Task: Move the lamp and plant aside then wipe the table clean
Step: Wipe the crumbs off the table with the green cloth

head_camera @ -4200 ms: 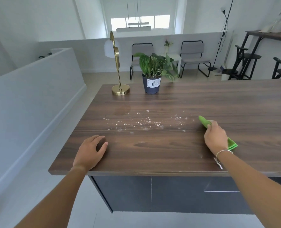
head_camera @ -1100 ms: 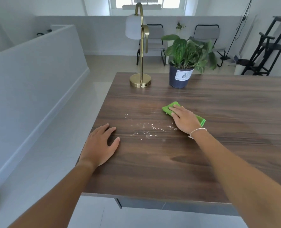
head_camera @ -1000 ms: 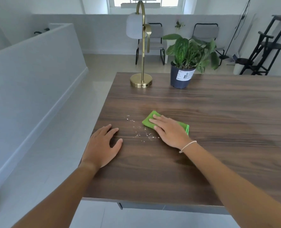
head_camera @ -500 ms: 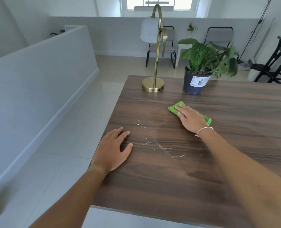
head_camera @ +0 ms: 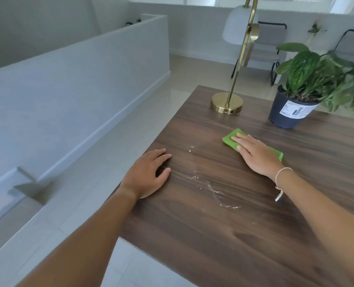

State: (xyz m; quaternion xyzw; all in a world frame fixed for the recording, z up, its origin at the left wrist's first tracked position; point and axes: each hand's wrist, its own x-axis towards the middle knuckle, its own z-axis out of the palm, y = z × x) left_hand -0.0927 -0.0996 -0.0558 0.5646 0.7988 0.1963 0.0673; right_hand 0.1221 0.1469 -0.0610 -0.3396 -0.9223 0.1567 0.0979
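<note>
Crumbs (head_camera: 211, 189) scattered in a thin curved line on table (head_camera: 234, 235), between both hands. Right hand (head_camera: 255, 156) flat, fingers straight, pressing green cloth (head_camera: 229, 138). Left hand (head_camera: 147, 175) spread flat, holding nothing. Best to press down and sweep cloth back over the crumbs. Lamp (head_camera: 227, 103) and plant (head_camera: 317, 73) standing at far edge. Dark pot (head_camera: 284, 112) filled with soil and leaves.

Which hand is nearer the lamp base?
Right. The right hand on the green cloth is nearer the lamp base; the left hand rests farther back.
</note>
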